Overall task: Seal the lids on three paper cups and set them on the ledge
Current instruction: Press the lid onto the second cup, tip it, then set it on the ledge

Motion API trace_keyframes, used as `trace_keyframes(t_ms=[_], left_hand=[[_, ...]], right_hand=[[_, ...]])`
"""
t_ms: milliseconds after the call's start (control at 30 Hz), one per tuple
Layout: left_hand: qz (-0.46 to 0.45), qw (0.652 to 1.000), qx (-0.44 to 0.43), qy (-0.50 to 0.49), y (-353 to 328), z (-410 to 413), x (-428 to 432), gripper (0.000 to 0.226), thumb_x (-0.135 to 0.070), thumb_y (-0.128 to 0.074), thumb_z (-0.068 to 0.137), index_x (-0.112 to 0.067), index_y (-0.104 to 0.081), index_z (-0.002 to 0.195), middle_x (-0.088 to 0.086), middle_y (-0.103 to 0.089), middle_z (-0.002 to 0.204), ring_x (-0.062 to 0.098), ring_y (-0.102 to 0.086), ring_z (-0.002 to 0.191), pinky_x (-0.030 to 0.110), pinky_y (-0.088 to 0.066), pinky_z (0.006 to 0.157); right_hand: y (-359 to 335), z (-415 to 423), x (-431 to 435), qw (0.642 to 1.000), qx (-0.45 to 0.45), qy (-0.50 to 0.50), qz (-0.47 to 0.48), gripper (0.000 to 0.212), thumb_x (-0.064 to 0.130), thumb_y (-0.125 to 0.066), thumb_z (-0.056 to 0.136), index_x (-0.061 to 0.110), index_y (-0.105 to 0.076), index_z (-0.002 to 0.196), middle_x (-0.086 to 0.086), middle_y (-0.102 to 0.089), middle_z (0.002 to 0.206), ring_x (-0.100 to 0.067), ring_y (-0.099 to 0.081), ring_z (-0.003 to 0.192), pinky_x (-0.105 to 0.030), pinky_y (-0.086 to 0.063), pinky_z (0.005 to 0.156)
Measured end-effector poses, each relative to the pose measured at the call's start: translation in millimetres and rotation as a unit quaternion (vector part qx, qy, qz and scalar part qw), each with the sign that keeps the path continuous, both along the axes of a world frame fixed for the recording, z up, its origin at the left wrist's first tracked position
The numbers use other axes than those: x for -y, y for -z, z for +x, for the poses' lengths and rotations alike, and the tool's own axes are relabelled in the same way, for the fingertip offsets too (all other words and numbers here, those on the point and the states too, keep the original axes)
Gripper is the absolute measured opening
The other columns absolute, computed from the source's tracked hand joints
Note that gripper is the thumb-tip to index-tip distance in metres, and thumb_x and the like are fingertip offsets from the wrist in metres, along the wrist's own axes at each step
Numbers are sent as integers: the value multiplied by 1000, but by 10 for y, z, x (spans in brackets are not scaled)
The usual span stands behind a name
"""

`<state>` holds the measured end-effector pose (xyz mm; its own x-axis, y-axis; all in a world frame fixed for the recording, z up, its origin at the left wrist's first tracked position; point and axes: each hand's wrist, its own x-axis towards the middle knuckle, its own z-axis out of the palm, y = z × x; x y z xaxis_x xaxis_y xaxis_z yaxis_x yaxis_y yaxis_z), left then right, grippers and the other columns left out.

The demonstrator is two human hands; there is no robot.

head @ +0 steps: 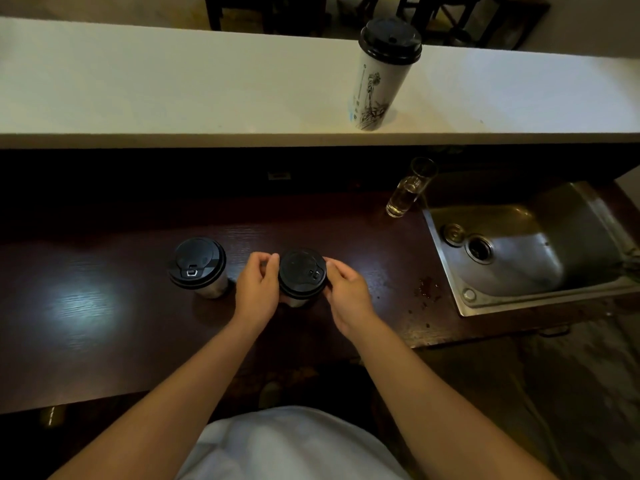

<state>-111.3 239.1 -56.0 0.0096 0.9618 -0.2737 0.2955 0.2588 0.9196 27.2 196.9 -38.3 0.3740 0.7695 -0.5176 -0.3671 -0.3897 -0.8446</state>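
A: Your forearms are reaching forward over the counter, out from your white shirt.

B: Both your hands are pinching the black lid on the middle cup, which is standing on the counter: your left hand is curling at its left rim, your right hand at its right.

A: You're keeping a second lidded cup just beside your left hand. The third cup is standing up on the white ledge, well apart.

B: To your right, a glass is sitting near the sink.
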Motion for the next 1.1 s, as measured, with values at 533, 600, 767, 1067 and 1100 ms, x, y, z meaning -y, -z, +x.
trace_keyframes(t_ms=[533, 600, 767, 1067, 1100], left_hand=[[-33, 999, 32, -22, 52, -4, 96, 31, -60, -44, 90, -32, -57, 90, 3, -69, 93, 25, -70, 90, 58, -59, 77], [-24, 999, 24, -6, 69, -21, 86, 33, -63, -43, 88, -33, -57, 91, 3, -69, 94, 25, -70, 90, 58, -59, 77], [85, 991, -86, 52, 72, -47, 43, 22, -38, -42, 102, -22, -56, 97, 1, -63, 95, 18, -62, 87, 42, -54, 77], [50, 995, -36, 81, 54, -100, -32, 28, -31, -38, 106, -20, -63, 112, 1, -64, 108, 19, -66, 101, 43, -64, 70], [2, 998, 2, 64, 28, -74, -24, 28, -31, -38, 106, -21, -63, 109, 1, -65, 108, 20, -66, 104, 41, -64, 67]], right_hand=[[164, -81, 5, 998, 54, -12, -9, 27, 25, -43, 105, 22, -70, 109, 1, -74, 108, -13, -68, 107, -35, -53, 97], [165, -65, -4, 995, 92, -29, -13, 28, 27, -43, 104, 23, -70, 109, 1, -74, 108, -15, -68, 107, -38, -54, 99], [152, -12, 23, 980, 177, -84, -12, 33, 31, -37, 106, 20, -66, 118, 3, -70, 109, -10, -65, 103, -27, -54, 92], [29, 41, 23, 946, 269, -179, -11, 34, 34, -29, 108, 25, -59, 121, 10, -64, 105, -12, -62, 103, -36, -55, 91], [-10, 33, 32, 960, 215, -179, -22, 32, 35, -30, 108, 29, -58, 121, 12, -63, 108, -12, -61, 106, -40, -55, 94]])
